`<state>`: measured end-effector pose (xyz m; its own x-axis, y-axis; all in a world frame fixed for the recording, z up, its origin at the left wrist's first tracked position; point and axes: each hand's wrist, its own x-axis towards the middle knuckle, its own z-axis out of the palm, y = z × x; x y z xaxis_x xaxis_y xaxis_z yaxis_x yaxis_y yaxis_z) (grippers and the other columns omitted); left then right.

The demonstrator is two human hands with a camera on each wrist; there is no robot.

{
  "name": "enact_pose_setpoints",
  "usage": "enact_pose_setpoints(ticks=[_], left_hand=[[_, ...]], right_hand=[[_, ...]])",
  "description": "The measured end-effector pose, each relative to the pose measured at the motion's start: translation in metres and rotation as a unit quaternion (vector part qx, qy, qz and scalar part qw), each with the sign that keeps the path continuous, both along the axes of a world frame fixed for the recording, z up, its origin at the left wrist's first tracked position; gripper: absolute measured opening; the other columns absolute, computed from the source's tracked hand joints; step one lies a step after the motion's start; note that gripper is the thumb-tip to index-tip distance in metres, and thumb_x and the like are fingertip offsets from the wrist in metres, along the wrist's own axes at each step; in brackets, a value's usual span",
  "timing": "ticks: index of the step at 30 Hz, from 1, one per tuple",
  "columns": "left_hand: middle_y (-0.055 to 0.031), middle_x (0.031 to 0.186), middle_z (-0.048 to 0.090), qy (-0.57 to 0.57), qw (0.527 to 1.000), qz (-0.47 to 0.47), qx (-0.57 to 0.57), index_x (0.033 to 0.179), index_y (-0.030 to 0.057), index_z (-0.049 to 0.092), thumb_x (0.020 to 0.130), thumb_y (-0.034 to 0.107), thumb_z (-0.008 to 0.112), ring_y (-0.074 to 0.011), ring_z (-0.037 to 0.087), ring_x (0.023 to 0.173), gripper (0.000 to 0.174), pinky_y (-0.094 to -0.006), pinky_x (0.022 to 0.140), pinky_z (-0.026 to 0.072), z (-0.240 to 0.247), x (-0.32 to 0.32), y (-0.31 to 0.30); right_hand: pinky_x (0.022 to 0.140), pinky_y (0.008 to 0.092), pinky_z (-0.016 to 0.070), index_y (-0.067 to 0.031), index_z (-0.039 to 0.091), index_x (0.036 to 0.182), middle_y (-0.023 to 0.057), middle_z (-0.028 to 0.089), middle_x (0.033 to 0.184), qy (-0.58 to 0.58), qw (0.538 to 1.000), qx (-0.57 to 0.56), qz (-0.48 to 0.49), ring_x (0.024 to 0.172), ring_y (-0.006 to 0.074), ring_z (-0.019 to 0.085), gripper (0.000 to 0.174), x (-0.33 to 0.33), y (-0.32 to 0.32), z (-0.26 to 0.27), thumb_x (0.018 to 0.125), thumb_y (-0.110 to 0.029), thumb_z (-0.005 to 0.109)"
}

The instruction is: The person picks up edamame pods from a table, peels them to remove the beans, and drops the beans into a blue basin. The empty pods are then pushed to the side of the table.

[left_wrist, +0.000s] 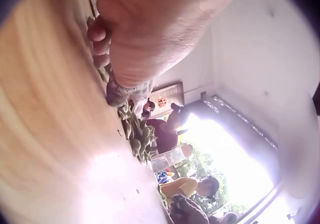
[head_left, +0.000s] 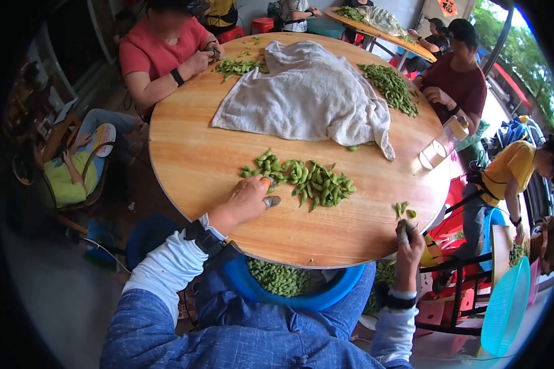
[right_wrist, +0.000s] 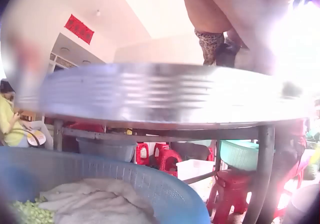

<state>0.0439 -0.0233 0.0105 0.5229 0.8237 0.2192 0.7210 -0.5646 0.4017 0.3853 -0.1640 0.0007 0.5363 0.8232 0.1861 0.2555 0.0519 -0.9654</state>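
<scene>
A loose heap of green soybean pods (head_left: 320, 184) lies on the round wooden table (head_left: 228, 147) in front of me. My left hand (head_left: 246, 200) reaches onto the heap's near left end, an orange band on one finger and a grey cover on the thumb. The left wrist view shows its covered thumb (left_wrist: 127, 91) low beside the pods. At the table's right edge is my right hand (head_left: 410, 252), its covered fingertips together, right by a few separate pods (head_left: 405, 211). I cannot tell whether it pinches one. A patterned cover (right_wrist: 210, 46) shows in the right wrist view.
Below the table edge, a blue basin (head_left: 326, 300) holds shelled green beans (head_left: 280, 277). A white cloth (head_left: 308, 92) covers the table's middle. A clear bottle (head_left: 440, 144) stands at the right. Two people sit across, beside other pod heaps (head_left: 391, 86). Red stools (right_wrist: 232, 186) stand beyond the table.
</scene>
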Motion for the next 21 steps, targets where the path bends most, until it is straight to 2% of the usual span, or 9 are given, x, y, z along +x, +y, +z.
enact_pose_setpoints(ticks=[4, 7, 8, 10, 11, 14, 17, 20, 21], left_hand=[[-0.0211, 0.073, 0.055, -0.024, 1.000, 0.015, 0.014, 0.074, -0.0019, 0.052, 0.070, 0.012, 0.056, -0.0375, 0.053, 0.065, 0.015, -0.0390, 0.062, 0.0441, -0.009, 0.007, 0.008], [-0.0157, 0.070, 0.058, -0.092, 0.990, 0.011, -0.109, 0.075, -0.0022, 0.053, 0.070, 0.007, 0.058, -0.0285, 0.056, 0.060, 0.011, -0.0331, 0.056, 0.0454, -0.001, 0.007, -0.001], [-0.0121, 0.070, 0.058, -0.180, 0.966, 0.015, -0.187, 0.077, -0.0021, 0.053, 0.071, 0.004, 0.058, -0.0226, 0.056, 0.061, 0.010, -0.0297, 0.057, 0.0452, 0.000, 0.008, -0.007], [-0.0051, 0.070, 0.058, -0.347, 0.875, 0.023, -0.336, 0.079, -0.0019, 0.054, 0.072, -0.002, 0.059, -0.0110, 0.055, 0.063, 0.009, -0.0228, 0.059, 0.0450, -0.002, 0.012, -0.024], [-0.0002, 0.073, 0.056, -0.396, 0.841, 0.019, -0.368, 0.080, -0.0004, 0.054, 0.074, -0.003, 0.058, -0.0066, 0.052, 0.066, 0.008, -0.0210, 0.060, 0.0453, -0.002, 0.016, -0.034], [-0.0022, 0.076, 0.056, -0.496, 0.798, 0.021, -0.343, 0.080, -0.0006, 0.053, 0.075, -0.002, 0.058, -0.0078, 0.053, 0.069, 0.007, -0.0218, 0.062, 0.0456, 0.011, 0.033, -0.070], [-0.0030, 0.077, 0.057, -0.438, 0.868, -0.016, -0.232, 0.083, -0.0003, 0.054, 0.075, 0.001, 0.060, -0.0094, 0.054, 0.071, 0.010, -0.0225, 0.064, 0.0453, 0.016, 0.041, -0.093], [-0.0035, 0.077, 0.057, -0.424, 0.875, -0.031, -0.232, 0.084, -0.0006, 0.055, 0.075, 0.001, 0.060, -0.0095, 0.054, 0.072, 0.012, -0.0226, 0.064, 0.0452, 0.016, 0.041, -0.103], [-0.0040, 0.078, 0.058, -0.420, 0.875, -0.038, -0.236, 0.085, -0.0010, 0.055, 0.075, 0.001, 0.060, -0.0095, 0.054, 0.072, 0.012, -0.0228, 0.064, 0.0455, 0.017, 0.040, -0.105]], right_hand=[[0.070, 0.0196, 0.0416, 0.0044, 0.056, 0.098, 0.0036, 0.058, 0.084, 0.074, 0.996, 0.015, 0.046, 0.075, 0.0080, 0.052, 0.020, -0.044, -0.028, -0.001, 0.078, 0.000, 0.055], [0.068, 0.0193, 0.0419, 0.0034, 0.055, 0.100, 0.0028, 0.058, 0.084, 0.144, 0.982, -0.037, 0.120, 0.075, 0.0076, 0.052, 0.022, -0.090, -0.035, 0.012, 0.079, -0.004, 0.055], [0.066, 0.0192, 0.0421, 0.0033, 0.054, 0.101, 0.0026, 0.058, 0.085, 0.185, 0.969, -0.058, 0.155, 0.075, 0.0075, 0.052, 0.023, -0.105, -0.034, 0.021, 0.080, -0.006, 0.055], [0.071, 0.0212, 0.0413, 0.0036, 0.049, 0.109, 0.0014, 0.056, 0.082, 0.212, 0.943, -0.123, 0.222, 0.075, 0.0084, 0.051, 0.029, -0.125, -0.029, 0.024, 0.081, -0.006, 0.053], [0.072, 0.0213, 0.0408, 0.0037, 0.047, 0.111, 0.0017, 0.055, 0.084, 0.220, 0.932, -0.124, 0.260, 0.076, 0.0087, 0.051, 0.032, -0.133, -0.025, 0.025, 0.082, -0.007, 0.053], [0.074, 0.0211, 0.0396, 0.0037, 0.042, 0.115, 0.0028, 0.054, 0.089, 0.245, 0.900, -0.130, 0.336, 0.081, 0.0092, 0.050, 0.036, -0.150, -0.011, 0.029, 0.082, -0.006, 0.052], [0.071, 0.0215, 0.0409, 0.0038, 0.050, 0.106, 0.0028, 0.056, 0.084, 0.255, 0.892, -0.125, 0.352, 0.078, 0.0093, 0.051, 0.026, -0.160, -0.005, 0.030, 0.081, -0.004, 0.051], [0.067, 0.0231, 0.0431, 0.0037, 0.054, 0.099, 0.0044, 0.058, 0.082, 0.166, 0.933, -0.077, 0.310, 0.075, 0.0099, 0.053, 0.020, -0.154, -0.010, 0.014, 0.080, -0.003, 0.052], [0.066, 0.0237, 0.0436, 0.0037, 0.055, 0.097, 0.0053, 0.059, 0.082, 0.088, 0.948, -0.060, 0.299, 0.075, 0.0101, 0.054, 0.019, -0.151, -0.011, 0.017, 0.079, -0.003, 0.053]])
